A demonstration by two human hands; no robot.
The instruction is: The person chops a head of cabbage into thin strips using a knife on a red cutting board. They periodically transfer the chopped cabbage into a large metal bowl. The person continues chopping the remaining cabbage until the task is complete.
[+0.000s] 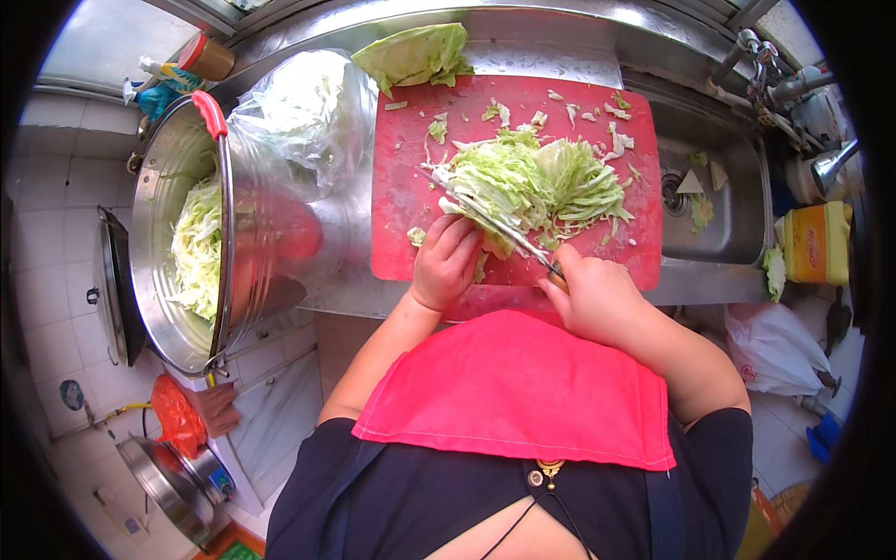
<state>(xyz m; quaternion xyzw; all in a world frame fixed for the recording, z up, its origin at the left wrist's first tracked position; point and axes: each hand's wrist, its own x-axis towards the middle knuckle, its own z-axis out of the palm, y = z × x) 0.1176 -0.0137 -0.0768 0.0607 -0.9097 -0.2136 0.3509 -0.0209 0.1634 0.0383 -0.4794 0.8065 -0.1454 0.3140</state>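
My right hand (595, 290) grips the wooden handle of a kitchen knife (500, 225). Its blade slants up and to the left across the near side of a pile of shredded cabbage (518, 175). Close to the blade, my left hand (446, 259) holds the uncut cabbage at the pile's near left edge, fingers bent and partly hidden by leaf. Under everything lies a red cutting board (402, 175), strewn with loose scraps. A cabbage chunk (416, 56) rests at the board's far left corner.
Left of the board stand a clear plastic bag of cabbage (301, 105) and a large steel pot (150, 259) with shredded cabbage inside and a red-gripped handle. To the right are a steel sink (735, 224) holding scraps, a yellow jug (815, 241) and a white bag (773, 350).
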